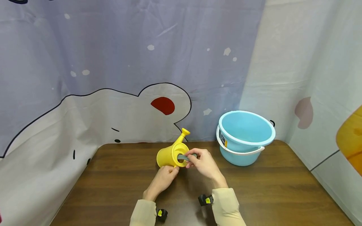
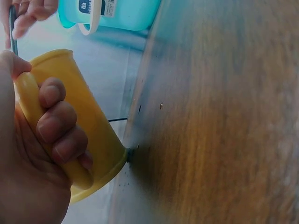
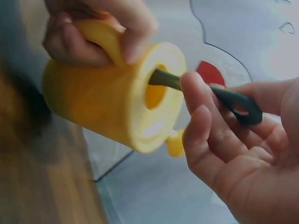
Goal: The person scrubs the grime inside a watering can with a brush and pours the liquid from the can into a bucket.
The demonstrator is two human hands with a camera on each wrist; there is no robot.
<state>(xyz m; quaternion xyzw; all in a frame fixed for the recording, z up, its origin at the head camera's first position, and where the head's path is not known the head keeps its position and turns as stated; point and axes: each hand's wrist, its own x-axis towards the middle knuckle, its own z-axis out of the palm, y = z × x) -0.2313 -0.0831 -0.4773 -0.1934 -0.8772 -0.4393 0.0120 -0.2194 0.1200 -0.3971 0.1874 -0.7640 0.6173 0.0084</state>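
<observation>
A yellow watering can (image 1: 165, 157) is held tilted, its spout pointing up toward the back curtain. My left hand (image 1: 164, 178) grips its handle, fingers curled round it in the left wrist view (image 2: 60, 121). My right hand (image 1: 205, 164) pinches a slim dark grey-green handle (image 3: 238, 103) with a hole in its end. The handle's other end goes into the round opening in the can's top, so what it belongs to is hidden inside.
A light blue bucket (image 1: 240, 157) with a white carrying handle stands at the back right of the brown wooden table (image 1: 268, 194). A printed curtain (image 1: 127, 62) hangs behind the table and along its sides.
</observation>
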